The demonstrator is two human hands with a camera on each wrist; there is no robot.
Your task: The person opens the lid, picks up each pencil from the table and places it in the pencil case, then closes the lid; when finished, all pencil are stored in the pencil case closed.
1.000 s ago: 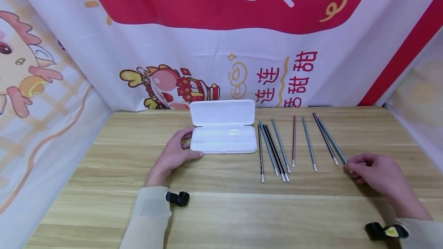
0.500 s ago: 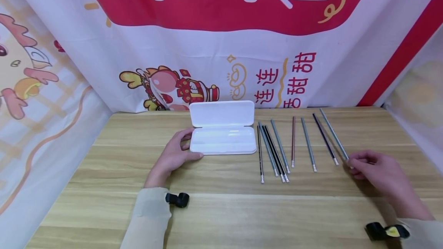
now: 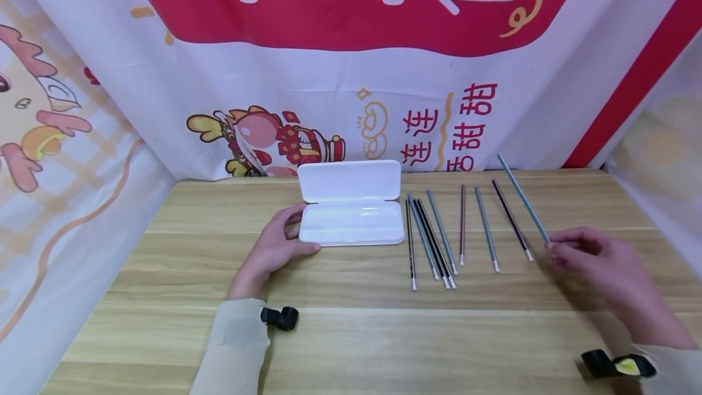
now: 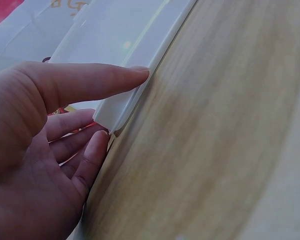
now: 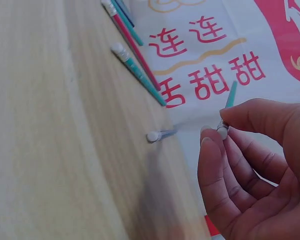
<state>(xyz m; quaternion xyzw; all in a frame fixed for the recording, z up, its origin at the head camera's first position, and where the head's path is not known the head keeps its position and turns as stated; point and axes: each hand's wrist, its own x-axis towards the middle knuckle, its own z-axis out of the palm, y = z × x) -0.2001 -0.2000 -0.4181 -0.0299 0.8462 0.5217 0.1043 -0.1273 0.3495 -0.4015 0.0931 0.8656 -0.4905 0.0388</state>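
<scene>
Toward the right edge of the tabletop (image 3: 384,346), I see the right hand (image 3: 600,264) pinching a blue-green pencil (image 3: 523,199) by its white eraser end, thumb and fingertips nearly together; the pencil slants away to the left, its far tip showing against the printed cloth (image 3: 318,78) behind the back edge. Just left of it on my feed lies a dark pencil (image 3: 512,219), then a second blue-green one (image 3: 487,229) and a reddish one (image 3: 462,224). Near the middle of the back edge I have the white case (image 3: 351,224), lid (image 3: 350,181) raised at the rear. The left hand (image 3: 274,249) holds its left end, thumb and fingers spread across it, thumb laid on the front rim. Five more pencils (image 3: 433,247) lie close together just right of the case, erasers away from the back edge.
</scene>
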